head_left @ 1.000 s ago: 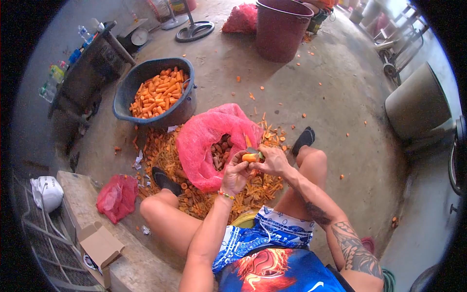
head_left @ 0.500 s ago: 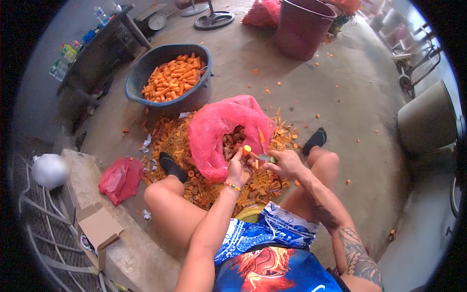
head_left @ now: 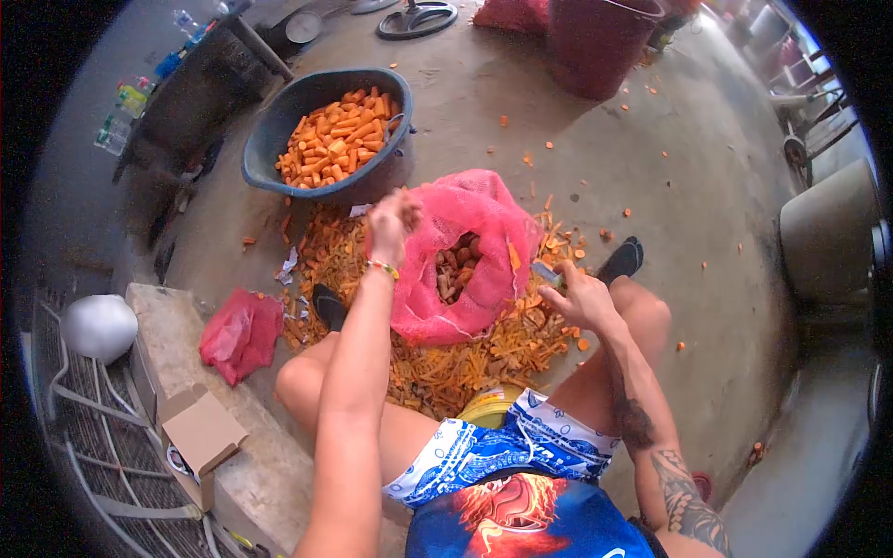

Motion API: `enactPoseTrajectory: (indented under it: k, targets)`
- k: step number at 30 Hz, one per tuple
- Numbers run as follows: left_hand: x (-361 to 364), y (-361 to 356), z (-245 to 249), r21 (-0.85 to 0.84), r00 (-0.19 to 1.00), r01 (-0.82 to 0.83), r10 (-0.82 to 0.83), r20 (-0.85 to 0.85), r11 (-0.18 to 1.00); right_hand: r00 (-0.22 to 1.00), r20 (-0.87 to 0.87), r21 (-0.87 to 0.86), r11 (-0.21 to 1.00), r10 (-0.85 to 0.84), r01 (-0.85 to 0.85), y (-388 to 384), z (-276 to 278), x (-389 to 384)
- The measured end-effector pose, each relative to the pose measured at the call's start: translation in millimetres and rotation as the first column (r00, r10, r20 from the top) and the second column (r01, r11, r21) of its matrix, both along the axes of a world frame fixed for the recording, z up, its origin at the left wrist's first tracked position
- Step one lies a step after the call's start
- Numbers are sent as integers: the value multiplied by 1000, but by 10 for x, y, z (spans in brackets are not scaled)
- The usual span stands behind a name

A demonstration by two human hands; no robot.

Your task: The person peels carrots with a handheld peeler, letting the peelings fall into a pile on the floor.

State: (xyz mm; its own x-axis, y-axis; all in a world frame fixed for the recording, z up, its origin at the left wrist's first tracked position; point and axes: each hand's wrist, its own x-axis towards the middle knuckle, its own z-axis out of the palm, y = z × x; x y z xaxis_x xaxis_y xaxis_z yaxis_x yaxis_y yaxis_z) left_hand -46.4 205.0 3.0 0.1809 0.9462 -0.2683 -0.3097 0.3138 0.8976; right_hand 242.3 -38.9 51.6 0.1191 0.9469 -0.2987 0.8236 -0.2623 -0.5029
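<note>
My left hand (head_left: pixel 395 225), a beaded bracelet at its wrist, is stretched forward over the left rim of the pink mesh sack (head_left: pixel 423 279), on the side toward the blue tub (head_left: pixel 256 167). It is slightly blurred, its fingers loosely bent and apart, and no carrot shows in it. The tub holds a heap of peeled carrots (head_left: pixel 339 139). My right hand (head_left: pixel 584 298) is closed on a small knife (head_left: pixel 546 272), its blade pointing left beside the sack. Unpeeled brownish carrots (head_left: pixel 458 265) lie inside the sack's opening.
Carrot peelings (head_left: pixel 437 377) and cut ends cover the floor around the sack, between my feet. A yellow container (head_left: pixel 488 406) sits in front of my shorts. A maroon bin (head_left: pixel 600 46) stands beyond, with a crumpled pink bag (head_left: pixel 242 335) and cardboard box (head_left: pixel 200 432) at left.
My left hand has moved forward and left from the sack's front toward the tub, and the carrot it held no longer shows. My right hand has shifted right with the knife. The view has shifted slightly.
</note>
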Motion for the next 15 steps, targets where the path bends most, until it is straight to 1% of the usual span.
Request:
enactPoseTrajectory:
  k: [1,3,4,5,6,7,8,9,10,11,12,13,15]
  targets:
    - [43,-48,-297,46,967,137,-124,-222,989,1000,-17,20,1000,-13,14,11,-61,41]
    - [212,-225,-757,-166,841,280,-325,-432,945,998,-49,55,998,-38,40,21,-241,138]
    - [223,-246,-1281,-187,755,367,-410,-512,911,997,-59,32,998,-50,52,34,-291,176]
    - [311,-373,-1460,-284,643,403,-490,-589,870,996,-68,7,998,-59,60,53,-332,208]
    - [452,-629,-1264,-232,621,405,-452,-640,885,995,-77,-18,998,-64,63,78,-372,227]
    - [479,-744,-1747,-108,404,458,-315,-859,882,993,-71,-41,995,-91,88,96,-349,229]
    - [634,-945,-1585,-221,276,452,-371,-887,864,991,-65,-63,992,-117,113,99,-275,217]
    - [678,-1142,-2402,47,404,455,-160,-901,889,988,-60,-88,987,-142,137,105,-243,199]
    - [812,-1341,-2301,93,270,486,-48,-962,869,991,-51,-59,991,-127,124,101,-272,217]
    - [1006,-1612,-2248,58,349,446,-114,-930,893,993,-46,-37,994,-106,104,109,-337,245]
    - [1085,-1738,-2123,158,373,483,-39,-927,861,995,-39,-6,996,-94,94,95,-361,259]
    - [1158,-1840,-2159,370,423,444,173,-890,816,994,-58,20,995,-94,96,102,-353,244]
    - [1205,-1884,-2179,314,479,542,20,-877,780,995,-67,21,997,-71,73,129,-362,234]
